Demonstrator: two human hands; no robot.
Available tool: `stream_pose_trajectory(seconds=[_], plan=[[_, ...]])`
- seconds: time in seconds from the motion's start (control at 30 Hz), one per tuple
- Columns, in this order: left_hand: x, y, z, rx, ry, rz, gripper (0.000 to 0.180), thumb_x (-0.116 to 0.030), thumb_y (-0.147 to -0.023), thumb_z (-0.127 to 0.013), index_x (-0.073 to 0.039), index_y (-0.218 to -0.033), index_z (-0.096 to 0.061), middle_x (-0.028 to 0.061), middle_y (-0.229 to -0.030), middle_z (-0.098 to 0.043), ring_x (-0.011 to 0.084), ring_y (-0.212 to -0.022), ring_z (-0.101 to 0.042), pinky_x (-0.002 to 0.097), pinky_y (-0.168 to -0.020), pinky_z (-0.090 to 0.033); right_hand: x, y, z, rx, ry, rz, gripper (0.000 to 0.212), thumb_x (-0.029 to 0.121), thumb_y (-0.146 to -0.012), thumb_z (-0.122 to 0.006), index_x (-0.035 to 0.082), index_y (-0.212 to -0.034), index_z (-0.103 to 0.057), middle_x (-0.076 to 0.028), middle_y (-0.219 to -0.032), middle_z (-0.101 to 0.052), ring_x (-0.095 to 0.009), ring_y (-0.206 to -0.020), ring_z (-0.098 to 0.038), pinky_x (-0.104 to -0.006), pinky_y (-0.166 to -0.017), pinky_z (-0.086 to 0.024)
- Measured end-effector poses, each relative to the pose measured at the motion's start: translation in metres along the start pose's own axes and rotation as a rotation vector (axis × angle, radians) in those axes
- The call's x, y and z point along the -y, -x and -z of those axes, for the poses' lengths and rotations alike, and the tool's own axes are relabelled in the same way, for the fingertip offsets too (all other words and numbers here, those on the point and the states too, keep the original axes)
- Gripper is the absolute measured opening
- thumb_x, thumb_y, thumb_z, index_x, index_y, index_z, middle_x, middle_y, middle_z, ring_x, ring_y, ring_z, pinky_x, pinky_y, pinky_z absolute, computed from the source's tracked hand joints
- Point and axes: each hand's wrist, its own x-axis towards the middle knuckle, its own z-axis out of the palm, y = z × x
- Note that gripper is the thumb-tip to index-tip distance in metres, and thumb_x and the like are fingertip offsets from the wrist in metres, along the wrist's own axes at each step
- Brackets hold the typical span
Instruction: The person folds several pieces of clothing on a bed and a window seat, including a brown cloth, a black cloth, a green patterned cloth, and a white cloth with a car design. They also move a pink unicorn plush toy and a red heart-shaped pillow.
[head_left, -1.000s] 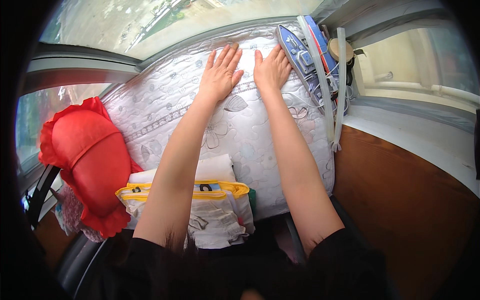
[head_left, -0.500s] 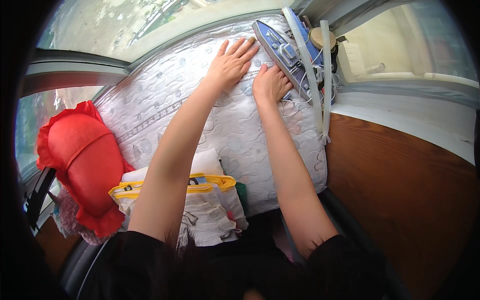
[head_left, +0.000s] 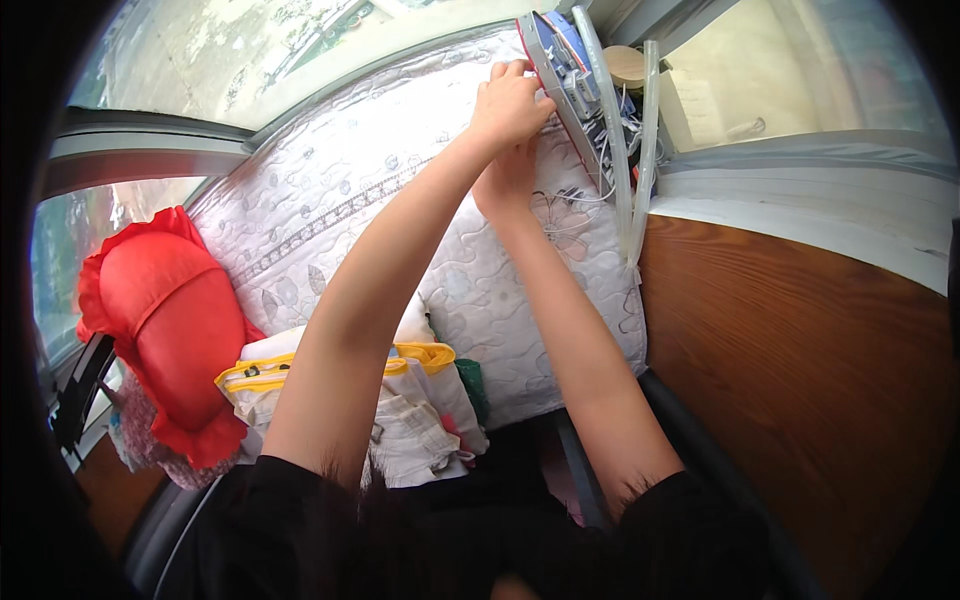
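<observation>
A grey toy ship (head_left: 568, 90) with blue parts on its deck lies at the far right of the quilted white pad (head_left: 350, 190). My left hand (head_left: 512, 105) reaches to its near left side, fingers bent and closed against the hull. A red lower edge of the hull shows. Just below it is my right hand (head_left: 506, 188), its fingers mostly hidden behind the left hand, close to the hull. Two pale translucent tubes (head_left: 648, 150) stand along the ship's right side, with thin white cords around them.
A red ruffled cushion (head_left: 175, 310) leans at the left by the window. Folded white cloths with yellow trim (head_left: 425, 355) lie near me. A round wooden piece (head_left: 624, 64) sits behind the tubes. Brown wood paneling (head_left: 790, 350) and a white sill (head_left: 800, 215) border the right.
My left hand has moved right, from lying spread on the pad to the ship's hull. My right hand has shifted slightly left and down. The ship has tilted, showing its red lower edge.
</observation>
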Motion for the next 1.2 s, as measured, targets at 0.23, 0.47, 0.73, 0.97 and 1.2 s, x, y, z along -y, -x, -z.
stream_pose_trajectory(seconds=[0.23, 0.47, 0.73, 0.97, 1.2], plan=[[-0.019, -0.007, 0.002, 0.233, 0.180, 0.238, 0.021, -0.015, -0.080, -0.056, 0.000, -0.086, -0.071, 0.0220, -0.098, -0.063, 0.0340, -0.094, -0.059, 0.0365, -0.084, -0.047, -0.018, 0.008, 0.027, 0.162, 0.359, -0.441, 0.068, 0.037, -0.089, -0.049, -0.007, -0.138, -0.029, -0.024, -0.139, -0.037, -0.038, -0.134, -0.026, -0.0494, -0.112, -0.015], [0.013, 0.026, -0.030, 0.292, 0.338, -0.113, 0.030, -0.018, -0.086, -0.055, -0.006, -0.112, -0.064, 0.0194, -0.130, -0.048, 0.0349, -0.116, -0.048, 0.0389, -0.095, -0.042, 0.016, 0.072, 0.053, 0.066, 0.277, -0.274, 0.066, 0.028, -0.088, -0.053, -0.009, -0.137, -0.028, -0.026, -0.142, -0.032, -0.040, -0.134, -0.027, -0.0525, -0.111, -0.016], [0.018, 0.057, -0.066, 0.237, -0.295, -0.326, 0.038, -0.035, -0.090, -0.053, -0.018, -0.124, -0.057, 0.0110, -0.142, -0.036, 0.0382, -0.137, -0.019, 0.0522, -0.111, -0.014, -0.006, 0.135, 0.076, 0.156, 0.296, -0.293, 0.069, 0.036, -0.092, -0.046, -0.014, -0.136, -0.027, -0.027, -0.148, -0.020, -0.041, -0.139, -0.017, -0.0514, -0.113, -0.010], [-0.004, 0.073, -0.094, -0.066, -0.406, -0.122, 0.057, -0.044, -0.090, -0.049, -0.010, -0.136, -0.042, 0.0116, -0.145, -0.034, 0.0344, -0.140, -0.019, 0.0600, -0.109, -0.010, 0.004, 0.139, 0.093, 0.222, 0.147, -0.179, 0.064, 0.028, -0.091, -0.048, -0.011, -0.138, -0.027, -0.025, -0.148, -0.023, -0.039, -0.138, -0.020, -0.0493, -0.113, -0.014], [0.003, 0.070, -0.086, -0.055, -0.257, -0.073, 0.056, -0.038, -0.089, -0.055, -0.011, -0.136, -0.042, 0.0096, -0.147, -0.031, 0.0324, -0.141, -0.016, 0.0598, -0.109, -0.012, -0.049, 0.234, 0.150, 0.259, 0.370, -0.311, 0.073, 0.040, -0.091, -0.049, -0.005, -0.143, -0.023, -0.020, -0.151, -0.021, -0.034, -0.140, -0.020, -0.0488, -0.113, -0.013]])
